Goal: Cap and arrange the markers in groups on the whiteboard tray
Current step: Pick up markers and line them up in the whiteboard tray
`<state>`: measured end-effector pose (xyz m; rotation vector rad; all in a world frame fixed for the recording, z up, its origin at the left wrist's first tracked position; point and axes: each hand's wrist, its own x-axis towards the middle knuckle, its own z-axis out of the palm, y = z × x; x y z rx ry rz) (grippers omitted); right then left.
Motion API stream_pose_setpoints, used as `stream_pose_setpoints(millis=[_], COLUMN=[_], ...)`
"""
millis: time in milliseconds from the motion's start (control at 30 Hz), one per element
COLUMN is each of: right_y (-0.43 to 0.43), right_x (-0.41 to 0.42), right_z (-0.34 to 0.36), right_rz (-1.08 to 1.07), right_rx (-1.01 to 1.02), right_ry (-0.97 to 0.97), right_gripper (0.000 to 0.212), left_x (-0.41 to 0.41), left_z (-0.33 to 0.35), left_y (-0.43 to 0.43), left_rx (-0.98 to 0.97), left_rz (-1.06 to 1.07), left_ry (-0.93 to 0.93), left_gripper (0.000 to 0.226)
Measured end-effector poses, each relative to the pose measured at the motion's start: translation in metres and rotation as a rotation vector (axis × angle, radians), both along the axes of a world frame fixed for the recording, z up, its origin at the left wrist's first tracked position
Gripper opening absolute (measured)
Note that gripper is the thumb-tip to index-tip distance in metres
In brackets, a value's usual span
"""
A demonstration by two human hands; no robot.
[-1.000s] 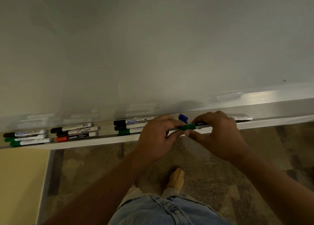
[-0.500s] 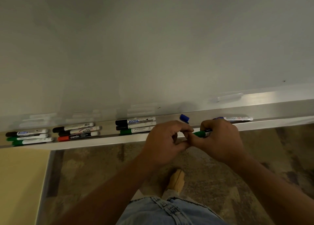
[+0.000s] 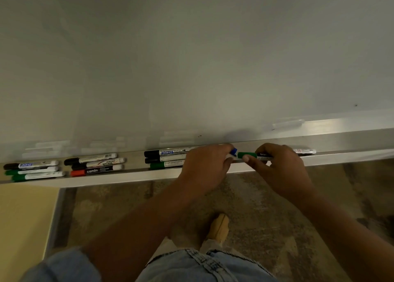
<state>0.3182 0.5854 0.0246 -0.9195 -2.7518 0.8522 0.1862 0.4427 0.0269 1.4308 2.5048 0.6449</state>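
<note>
Beside three grouped markers, left hand covers their ends.

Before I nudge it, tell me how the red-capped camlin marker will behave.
The red-capped camlin marker looks rigid and light. Its round barrel will probably roll, though the tray's front lip and the neighbouring marker behind it should stop it.

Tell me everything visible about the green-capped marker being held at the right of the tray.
The green-capped marker lies nearly level over the whiteboard tray, cap pointing left. Its cap is plain green and looks plastic; the barrel is dark with white lettering, mostly hidden. The right hand grips the barrel, thumb just under the cap. The cap looks seated. Its tip end sits close to a blue cap at the left hand; contact cannot be told.
</note>
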Motion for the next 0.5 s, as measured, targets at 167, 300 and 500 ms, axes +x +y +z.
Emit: stream_pose_setpoints(millis=[167,300,500], right_y=[0.008,0.014,0.019], right_x=[0.01,0.013,0.009], right_z=[-0.006,-0.013,-0.025], right_rz=[0.019,0.035,0.031], right_rx=[-0.036,-0.031,0.074], right_ry=[-0.001,0.014,-0.023], right_gripper=[0.033,0.024,0.023], left_x=[-0.009,-0.013,-0.016], left_z=[-0.02,-0.031,-0.04], left_y=[0.02,0.022,0.019], left_rx=[-0.156,-0.283,-0.261], left_rz=[-0.108,-0.124,-0.089], left_ry=[0.187,0.251,0.207], left_gripper=[0.026,0.022,0.006])
